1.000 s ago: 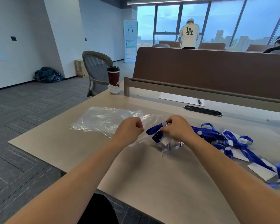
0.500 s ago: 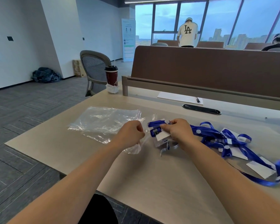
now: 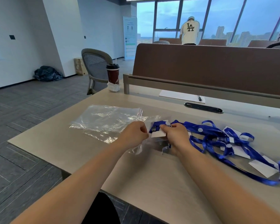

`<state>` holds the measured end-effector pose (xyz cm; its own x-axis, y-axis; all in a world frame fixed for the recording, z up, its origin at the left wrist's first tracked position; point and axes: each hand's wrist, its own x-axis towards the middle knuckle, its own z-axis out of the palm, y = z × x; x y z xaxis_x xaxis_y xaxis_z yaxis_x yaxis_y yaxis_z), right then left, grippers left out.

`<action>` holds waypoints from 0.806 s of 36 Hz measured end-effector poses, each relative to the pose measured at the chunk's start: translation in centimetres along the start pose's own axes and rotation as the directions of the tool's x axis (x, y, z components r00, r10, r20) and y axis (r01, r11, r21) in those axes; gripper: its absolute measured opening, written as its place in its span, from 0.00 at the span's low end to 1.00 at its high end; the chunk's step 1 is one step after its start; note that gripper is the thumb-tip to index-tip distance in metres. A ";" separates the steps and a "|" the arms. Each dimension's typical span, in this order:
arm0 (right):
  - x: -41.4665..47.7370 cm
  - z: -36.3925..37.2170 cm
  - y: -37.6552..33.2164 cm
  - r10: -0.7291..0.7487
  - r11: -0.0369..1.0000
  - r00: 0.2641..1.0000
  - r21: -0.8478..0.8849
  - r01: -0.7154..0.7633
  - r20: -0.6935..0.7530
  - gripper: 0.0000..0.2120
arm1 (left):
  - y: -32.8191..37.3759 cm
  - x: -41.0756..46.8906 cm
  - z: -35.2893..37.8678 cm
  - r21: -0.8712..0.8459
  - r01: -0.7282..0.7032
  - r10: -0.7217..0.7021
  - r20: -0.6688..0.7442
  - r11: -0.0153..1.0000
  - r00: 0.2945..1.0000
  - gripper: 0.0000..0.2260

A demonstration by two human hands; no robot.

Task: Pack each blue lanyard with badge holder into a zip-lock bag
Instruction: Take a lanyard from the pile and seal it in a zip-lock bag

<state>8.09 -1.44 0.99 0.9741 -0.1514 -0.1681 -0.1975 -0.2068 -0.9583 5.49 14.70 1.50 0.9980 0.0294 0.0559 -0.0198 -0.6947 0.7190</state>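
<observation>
Blue lanyard [image 3: 157, 125] shifted leftward | left hand [image 3: 134, 135] pinches zip-lock bag [image 3: 137, 149] | right hand [image 3: 176, 135] grips lanyard

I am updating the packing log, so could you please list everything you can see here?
zip-lock bags: a stack, clear, table left
held bag: one, clear, table centre
held lanyard: one, blue, beside held bag
lanyard pile: several, blue, table right
cup: one, dark red, far table corner
paper: one, white, by divider
pen: one, black, on paper
chair: one, grey, beyond table
left hand: one, pinches held bag
right hand: one, grips held lanyard
</observation>
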 end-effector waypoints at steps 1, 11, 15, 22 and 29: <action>0.1 0.0 0.0 0.012 1.000 1.000 0.021 -0.012 -0.006 0.12 | -0.1 0.0 0.0 0.003 -0.003 0.003 0.004 1.000 1.000 0.09; 0.1 0.3 -0.1 0.023 0.999 1.000 0.038 -0.023 0.002 0.12 | 0.3 0.2 0.0 -0.011 -0.031 0.031 -0.012 0.999 0.999 0.10; -0.4 0.7 0.2 0.019 0.999 1.000 0.036 -0.020 0.012 0.12 | 0.2 0.4 0.3 -0.068 -0.018 0.015 -0.039 0.998 0.999 0.07; -0.6 0.8 0.4 0.058 0.997 0.997 0.051 -0.061 0.050 0.12 | -0.1 0.5 0.3 -0.087 -0.002 -0.004 -0.062 0.996 0.998 0.06; -0.8 0.7 0.5 0.019 0.998 0.995 0.056 -0.025 0.101 0.11 | 0.0 0.5 0.4 -0.123 0.000 -0.007 -0.062 0.992 0.998 0.05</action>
<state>7.34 -0.75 0.49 0.9763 -0.0568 -0.2089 -0.2151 -0.1485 -0.9652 6.04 14.44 1.29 0.9925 0.0790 0.0936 -0.0275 -0.6009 0.7988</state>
